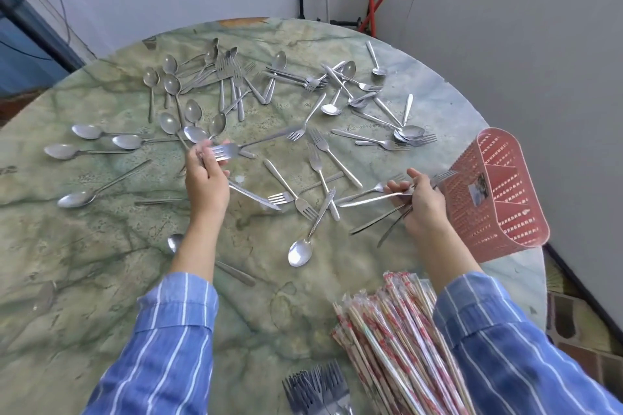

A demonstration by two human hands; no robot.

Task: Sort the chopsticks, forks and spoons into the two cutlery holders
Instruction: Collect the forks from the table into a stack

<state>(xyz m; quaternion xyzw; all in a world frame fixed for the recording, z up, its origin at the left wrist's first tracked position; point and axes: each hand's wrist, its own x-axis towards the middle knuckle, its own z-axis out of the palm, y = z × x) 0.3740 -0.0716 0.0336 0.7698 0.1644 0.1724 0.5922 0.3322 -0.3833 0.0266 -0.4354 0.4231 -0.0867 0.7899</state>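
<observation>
Left hand (206,178) is holding one fork (225,151) up over the scattered spoons (128,141). Right hand (424,207) is gripping a bunch of forks (443,176), tines reaching just beside the pink holder (499,212), which is sitting at the right edge of the table (101,263). Wrapped chopsticks (394,344) are lying near the right sleeve (512,354).
</observation>
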